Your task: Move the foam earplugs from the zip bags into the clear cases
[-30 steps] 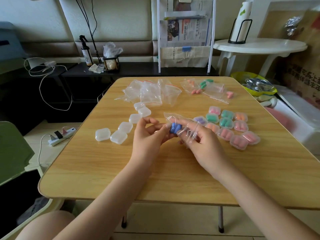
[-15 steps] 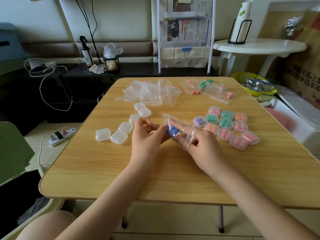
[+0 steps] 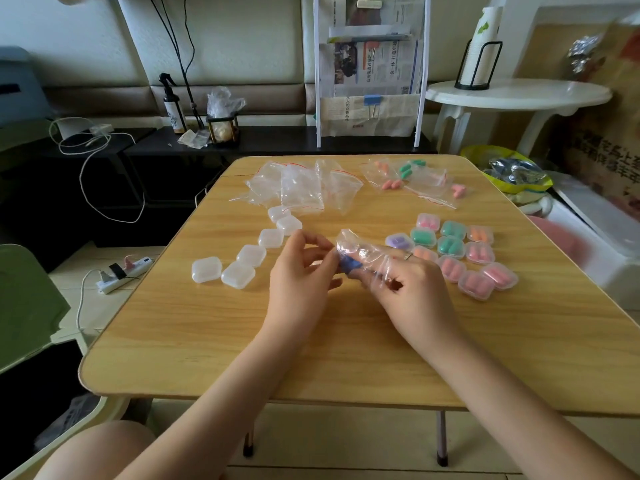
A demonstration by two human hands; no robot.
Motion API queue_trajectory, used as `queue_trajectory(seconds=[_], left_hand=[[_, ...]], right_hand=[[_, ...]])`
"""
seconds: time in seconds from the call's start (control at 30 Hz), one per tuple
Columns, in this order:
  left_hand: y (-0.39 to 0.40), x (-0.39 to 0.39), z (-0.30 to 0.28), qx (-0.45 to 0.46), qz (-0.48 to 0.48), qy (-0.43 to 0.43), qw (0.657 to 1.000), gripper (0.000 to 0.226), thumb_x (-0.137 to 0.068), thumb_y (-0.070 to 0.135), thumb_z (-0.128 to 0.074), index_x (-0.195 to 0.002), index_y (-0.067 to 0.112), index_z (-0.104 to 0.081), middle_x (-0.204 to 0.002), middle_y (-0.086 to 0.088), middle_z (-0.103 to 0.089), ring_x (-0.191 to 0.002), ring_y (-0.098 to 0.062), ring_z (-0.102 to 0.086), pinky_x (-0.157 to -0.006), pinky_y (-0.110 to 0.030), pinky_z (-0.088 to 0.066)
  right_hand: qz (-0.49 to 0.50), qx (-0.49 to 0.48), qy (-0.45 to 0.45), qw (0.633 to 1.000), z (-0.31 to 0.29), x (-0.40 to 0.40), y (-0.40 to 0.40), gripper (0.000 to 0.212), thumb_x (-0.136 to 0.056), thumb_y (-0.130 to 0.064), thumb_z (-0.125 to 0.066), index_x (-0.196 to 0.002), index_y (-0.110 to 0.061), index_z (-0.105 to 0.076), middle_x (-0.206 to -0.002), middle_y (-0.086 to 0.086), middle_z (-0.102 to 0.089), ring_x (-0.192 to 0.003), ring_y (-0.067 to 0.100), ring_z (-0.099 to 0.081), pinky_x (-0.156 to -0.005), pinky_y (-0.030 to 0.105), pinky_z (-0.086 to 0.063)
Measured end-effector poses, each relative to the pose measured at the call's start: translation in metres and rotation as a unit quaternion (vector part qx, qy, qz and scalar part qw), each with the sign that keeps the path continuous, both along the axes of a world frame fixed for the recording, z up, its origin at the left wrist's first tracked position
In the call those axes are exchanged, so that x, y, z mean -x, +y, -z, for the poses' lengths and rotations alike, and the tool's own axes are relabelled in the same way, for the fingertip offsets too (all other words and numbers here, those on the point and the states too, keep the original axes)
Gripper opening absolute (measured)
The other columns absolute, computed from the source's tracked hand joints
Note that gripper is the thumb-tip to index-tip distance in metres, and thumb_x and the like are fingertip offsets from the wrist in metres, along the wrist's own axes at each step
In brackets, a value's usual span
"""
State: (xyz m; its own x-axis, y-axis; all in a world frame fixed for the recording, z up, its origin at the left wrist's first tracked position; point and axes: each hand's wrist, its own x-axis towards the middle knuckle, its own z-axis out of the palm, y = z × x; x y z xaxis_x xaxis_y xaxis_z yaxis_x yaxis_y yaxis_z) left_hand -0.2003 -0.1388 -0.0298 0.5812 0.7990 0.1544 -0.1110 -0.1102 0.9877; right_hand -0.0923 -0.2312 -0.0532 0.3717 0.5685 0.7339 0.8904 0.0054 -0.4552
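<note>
Bag (image 3: pixel 360 249) raised slightly, both hands gripping

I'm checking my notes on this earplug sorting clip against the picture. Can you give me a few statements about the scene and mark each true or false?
1. Both hands hold one zip bag with blue earplugs inside. True: the left hand and the right hand pinch it above the table.
2. The empty clear cases lie to the right of the hands. False: they lie to the left; the filled cases are on the right.
3. Every zip bag at the far edge is empty. False: the far right bags hold pink, orange and green earplugs.
4. One filled case holds purple earplugs. True.
</note>
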Motion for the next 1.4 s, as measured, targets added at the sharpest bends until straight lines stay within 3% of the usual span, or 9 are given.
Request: queue_trajectory(seconds=[0.23,0.37,0.47,0.6,0.77,1.0,1.07,1.17,1.4], left_hand=[[0.007,0.004,-0.004,0.157,0.046,-0.079,0.983,0.027,-0.083,-0.005,-0.065,-0.091,0.010,-0.043,-0.071,-0.008,-0.069,-0.063,-0.017,-0.066,-0.065,-0.022,-0.056],[0.008,0.004,-0.002,0.214,0.055,-0.121,0.968,0.032,-0.084,-0.004,-0.063,-0.083,0.014,-0.036,-0.083,-0.021,-0.058,-0.065,-0.020,-0.064,-0.064,-0.021,-0.056],[0.006,0.002,0.000,0.203,0.045,-0.124,0.970,0.034,-0.086,-0.005,-0.060,-0.081,0.015,-0.034,-0.091,-0.023,-0.053,-0.070,-0.023,-0.063,-0.065,-0.022,-0.055],[0.010,0.001,0.002,0.188,0.024,-0.120,0.975,0.036,-0.088,-0.008,-0.056,-0.081,0.016,-0.030,-0.078,-0.016,-0.054,-0.062,-0.016,-0.067,-0.065,-0.021,-0.056],[0.008,0.004,-0.003,0.108,0.056,-0.078,0.990,0.040,-0.084,-0.008,-0.062,-0.082,0.016,-0.030,-0.065,-0.002,-0.065,-0.061,-0.015,-0.065,-0.068,-0.022,-0.057],[0.011,0.009,-0.005,0.173,0.125,-0.093,0.973,0.037,-0.084,-0.003,-0.063,-0.083,0.016,-0.031,-0.075,-0.007,-0.066,-0.068,-0.017,-0.066,-0.070,-0.026,-0.057],[0.009,0.009,-0.004,0.193,0.135,-0.102,0.967,0.033,-0.085,-0.002,-0.061,-0.082,0.015,-0.033,-0.076,-0.009,-0.068,-0.070,-0.017,-0.068,-0.069,-0.025,-0.057],[0.009,0.007,-0.002,0.230,0.117,-0.126,0.958,0.028,-0.088,-0.002,-0.057,-0.082,0.014,-0.035,-0.069,-0.009,-0.067,-0.064,-0.016,-0.068,-0.061,-0.022,-0.056],[0.012,0.008,0.002,0.268,0.081,-0.133,0.951,0.033,-0.087,-0.014,-0.053,-0.084,0.014,-0.035,-0.080,-0.017,-0.058,-0.066,-0.021,-0.067,-0.056,-0.024,-0.056]], right_hand=[[-0.014,0.021,0.028,0.999,-0.001,0.000,0.000,0.026,-0.085,-0.027,-0.063,-0.099,-0.008,-0.074,-0.096,0.002,-0.073,-0.075,0.008,-0.061,-0.065,0.024,-0.046],[-0.012,0.021,0.017,1.000,-0.002,-0.002,0.001,0.036,-0.083,-0.038,-0.064,-0.098,-0.007,-0.075,-0.101,-0.004,-0.071,-0.082,0.004,-0.058,-0.072,0.011,-0.041],[0.006,0.016,-0.012,1.000,-0.002,-0.003,0.001,0.042,-0.083,-0.042,-0.057,-0.094,-0.005,-0.075,-0.104,0.004,-0.071,-0.088,0.007,-0.060,-0.077,0.012,-0.041],[0.015,0.018,-0.074,0.997,-0.003,-0.001,-0.002,0.034,-0.087,-0.035,-0.056,-0.085,-0.007,-0.075,-0.107,0.005,-0.070,-0.082,0.016,-0.066,-0.064,0.029,-0.052],[0.002,0.084,0.006,0.996,0.003,-0.009,-0.001,0.025,-0.093,-0.021,-0.054,-0.105,-0.005,-0.068,-0.117,0.001,-0.064,-0.091,0.020,-0.064,-0.071,0.044,-0.054],[-0.062,0.097,0.031,0.993,0.001,-0.008,0.001,0.027,-0.087,-0.003,-0.065,-0.112,-0.013,-0.067,-0.105,-0.005,-0.063,-0.088,0.014,-0.060,-0.073,0.038,-0.050],[-0.071,0.086,0.040,0.993,-0.001,-0.008,0.000,0.020,-0.088,-0.017,-0.066,-0.107,-0.012,-0.071,-0.096,-0.005,-0.062,-0.080,0.010,-0.058,-0.069,0.036,-0.048],[-0.050,0.050,0.027,0.997,-0.006,-0.006,0.000,0.036,-0.084,-0.039,-0.062,-0.099,-0.009,-0.073,-0.091,-0.003,-0.061,-0.070,0.013,-0.057,-0.063,0.034,-0.045],[-0.006,0.040,-0.054,0.998,-0.007,-0.003,-0.003,0.037,-0.086,-0.042,-0.057,-0.089,-0.007,-0.071,-0.098,-0.003,-0.060,-0.067,0.008,-0.053,-0.052,0.032,-0.049]])
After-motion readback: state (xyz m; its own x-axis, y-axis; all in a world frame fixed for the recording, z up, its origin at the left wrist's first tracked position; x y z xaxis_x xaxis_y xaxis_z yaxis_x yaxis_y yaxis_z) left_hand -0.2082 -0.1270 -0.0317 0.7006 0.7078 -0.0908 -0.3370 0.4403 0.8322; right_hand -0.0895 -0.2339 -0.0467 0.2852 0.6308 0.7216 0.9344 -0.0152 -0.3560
